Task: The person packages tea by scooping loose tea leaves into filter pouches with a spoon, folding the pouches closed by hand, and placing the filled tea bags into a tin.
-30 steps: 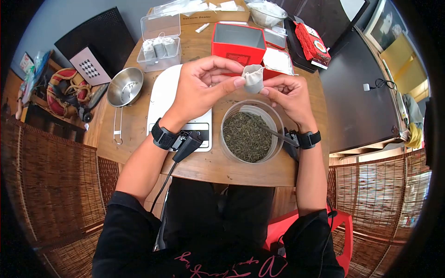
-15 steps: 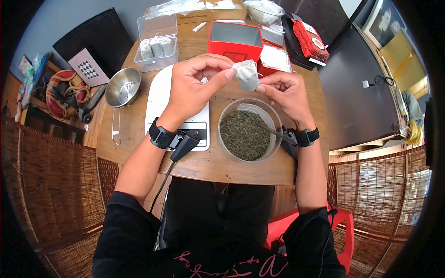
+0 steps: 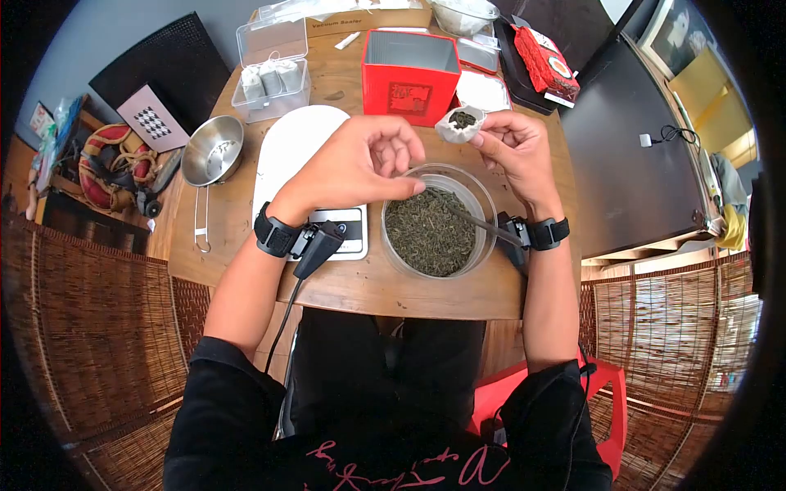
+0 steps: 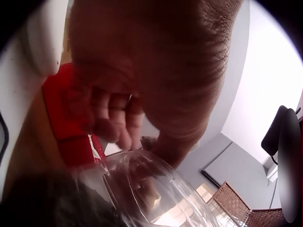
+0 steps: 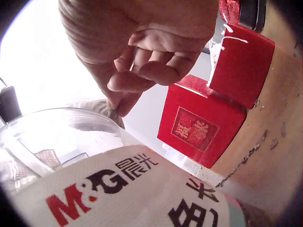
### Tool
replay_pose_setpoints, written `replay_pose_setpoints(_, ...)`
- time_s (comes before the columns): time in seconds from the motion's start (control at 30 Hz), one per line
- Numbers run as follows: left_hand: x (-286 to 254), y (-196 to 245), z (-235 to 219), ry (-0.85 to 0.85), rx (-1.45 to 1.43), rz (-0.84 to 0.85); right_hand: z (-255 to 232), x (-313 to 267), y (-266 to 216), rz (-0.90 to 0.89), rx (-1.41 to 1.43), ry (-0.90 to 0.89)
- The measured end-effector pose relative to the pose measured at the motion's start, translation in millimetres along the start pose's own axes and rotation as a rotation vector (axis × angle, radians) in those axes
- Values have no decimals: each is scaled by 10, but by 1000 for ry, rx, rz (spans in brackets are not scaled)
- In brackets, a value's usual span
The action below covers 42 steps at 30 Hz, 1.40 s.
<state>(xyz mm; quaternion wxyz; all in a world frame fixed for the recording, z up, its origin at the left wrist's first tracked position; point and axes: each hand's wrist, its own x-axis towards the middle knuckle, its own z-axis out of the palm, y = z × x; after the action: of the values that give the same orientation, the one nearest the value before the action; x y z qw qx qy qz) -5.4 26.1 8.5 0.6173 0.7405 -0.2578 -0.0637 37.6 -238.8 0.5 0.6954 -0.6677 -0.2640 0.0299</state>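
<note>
A small white cloth drawstring bag (image 3: 463, 129), its mouth open on dark tea leaves, is pinched between the thumb and fingers of my right hand (image 3: 520, 159). My left hand (image 3: 356, 164) holds nothing. Its fingers hang loosely curled, and the thumb reaches over the near-left rim of a clear round tub (image 3: 494, 200) in the head view. Dried tea leaves (image 3: 426, 233) fill much of that tub. A dark spoon handle (image 3: 491, 229) leans out toward my right wrist. In the right wrist view, the tub's printed label (image 5: 94, 189) shows below my right hand.
A white kitchen scale (image 3: 282, 155) lies beneath my left forearm. Left of it sits a steel pan (image 3: 214, 155). Farther back are a clear lidded box (image 3: 295, 102) of filled bags and an open red box (image 3: 409, 94). White bags (image 3: 487, 90) lie to its right.
My left hand has let go of the bag and moved down toward the tub. My right hand alone holds the bag, now slightly farther right, with its mouth tipped toward the head camera.
</note>
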Motion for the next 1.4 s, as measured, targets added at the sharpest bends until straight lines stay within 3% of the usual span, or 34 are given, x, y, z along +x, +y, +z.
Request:
replay_pose_setpoints(0.03,1,8,3,-66,45,-84,7,-2,-2,0,0,1)
replay_pose_setpoints(0.1,3,4,16,-58,33,-91,29,-1,-11,-16,-29,14)
replay_pose_setpoints(0.4,37,-93,-8,150,176,1,78,-13,-54,-80,-62,57)
replay_pose_setpoints(0.47,62,-110,11,223,-23,83,123,-15,-74,-120,-52,52)
replay_pose_setpoints(0.6,70,-63,23,193,-114,69,181,-30,-159,-205,-191,58)
replay_pose_setpoints(0.67,79,-76,16,146,-60,192,217,-41,-200,-228,-249,70)
replay_pose_setpoints(0.8,56,-52,19,130,6,194,237,-46,-254,-336,-337,59)
replay_pose_setpoints(0.87,56,-50,26,133,100,292,231,-45,-251,-364,-356,52)
replay_pose_setpoints(1.2,54,-27,6,182,13,240,237,-40,-265,-469,-382,17)
replay_pose_setpoints(1.4,48,-21,-2,186,89,296,261,-45,-252,-492,-354,7)
